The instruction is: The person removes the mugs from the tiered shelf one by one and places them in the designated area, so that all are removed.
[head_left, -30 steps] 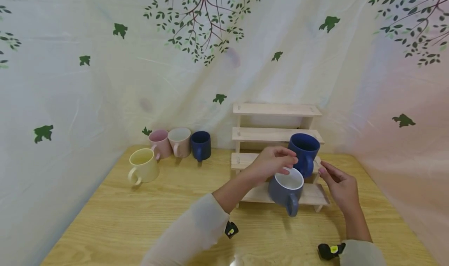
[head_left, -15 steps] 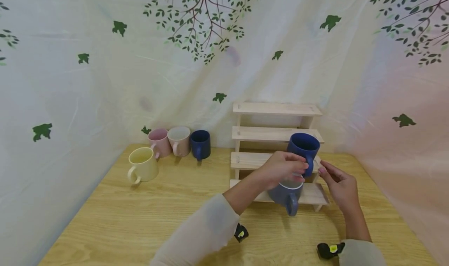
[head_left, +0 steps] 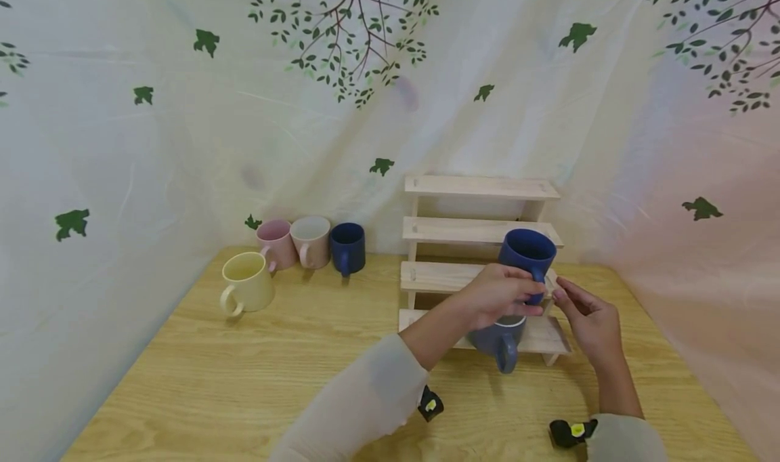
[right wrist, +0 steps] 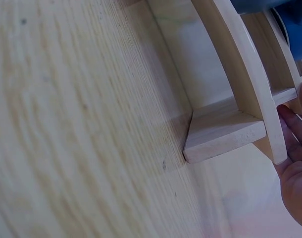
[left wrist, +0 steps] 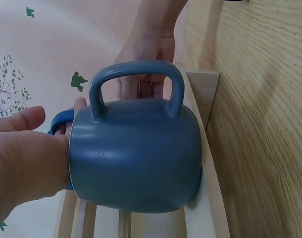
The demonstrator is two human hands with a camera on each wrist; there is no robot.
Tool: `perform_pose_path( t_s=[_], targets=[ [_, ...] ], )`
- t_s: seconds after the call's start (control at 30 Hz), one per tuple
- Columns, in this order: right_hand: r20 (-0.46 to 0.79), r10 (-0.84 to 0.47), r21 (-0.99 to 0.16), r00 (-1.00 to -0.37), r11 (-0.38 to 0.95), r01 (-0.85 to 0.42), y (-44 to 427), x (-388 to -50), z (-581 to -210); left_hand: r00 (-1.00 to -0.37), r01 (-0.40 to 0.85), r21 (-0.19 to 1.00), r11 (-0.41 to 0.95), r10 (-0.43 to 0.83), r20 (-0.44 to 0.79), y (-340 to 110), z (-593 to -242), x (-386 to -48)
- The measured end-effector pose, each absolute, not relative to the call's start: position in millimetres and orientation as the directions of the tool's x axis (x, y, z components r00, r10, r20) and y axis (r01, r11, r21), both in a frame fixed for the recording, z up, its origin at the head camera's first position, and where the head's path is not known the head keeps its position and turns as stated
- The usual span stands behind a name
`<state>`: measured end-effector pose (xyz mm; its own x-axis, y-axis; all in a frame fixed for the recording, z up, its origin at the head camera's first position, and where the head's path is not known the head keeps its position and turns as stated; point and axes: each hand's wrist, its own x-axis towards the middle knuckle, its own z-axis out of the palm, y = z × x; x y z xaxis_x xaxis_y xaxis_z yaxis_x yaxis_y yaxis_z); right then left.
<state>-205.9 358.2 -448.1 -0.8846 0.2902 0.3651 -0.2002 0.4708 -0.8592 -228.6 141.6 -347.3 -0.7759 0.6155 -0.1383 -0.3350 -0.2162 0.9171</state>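
1. Yellow mug (head_left: pixel 256 287), upright on table, near left, handle toward front left.
2. Pink mug (head_left: pixel 279 246), behind it, leftmost in back row, upright.
3. Pale pink mug (head_left: pixel 316 248), middle of row, upright, whitish inside.
4. Dark blue mug (head_left: pixel 351 248), right end of row, upright, handle to front.
5. Wood-grain table (head_left: pixel 213 374).
6. Pale backdrop (head_left: pixel 183 150), creased, pinkish at right; branch print (head_left: pixel 356 8) up top, scattered green prints (head_left: pixel 72 224).

Four mugs (head_left: pixel 315 245) on the table (head_left: pixel 201 381) left of the shelf (head_left: pixel 463 230), two more mugs (head_left: pixel 523 253) on its lower steps (head_left: pixel 432 276).
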Motion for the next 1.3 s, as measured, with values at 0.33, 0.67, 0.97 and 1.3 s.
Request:
perform_pose_path(
  t_s=[0.33,0.67,0.97,1.3],
  targets=[
    [0.354,0.293,-0.869,-0.888,0.454,-0.197,358.4,-205.9,-448.0,-0.834,-0.296,0.926,-0.234,0.535,-0.131,152.1,-350.4,-226.4],
    [0.368,0.288,-0.86,-0.884,0.467,-0.206,359.8,-207.7,-448.9,-0.887,-0.212,0.96,-0.183,0.449,-0.11,153.3,-346.4,-219.8],
    [0.34,0.304,-0.858,-0.89,0.488,-0.161,359.6,-204.1,-448.7,-0.915,-0.185,0.961,-0.208,0.392,-0.092,153.0,-340.9,-211.4],
    [0.371,0.292,-0.871,-0.882,0.438,-0.222,359.6,-205.3,-449.0,-0.871,-0.12,0.97,-0.212,0.491,-0.001,141.4,-333.0,-209.0]
  ],
)
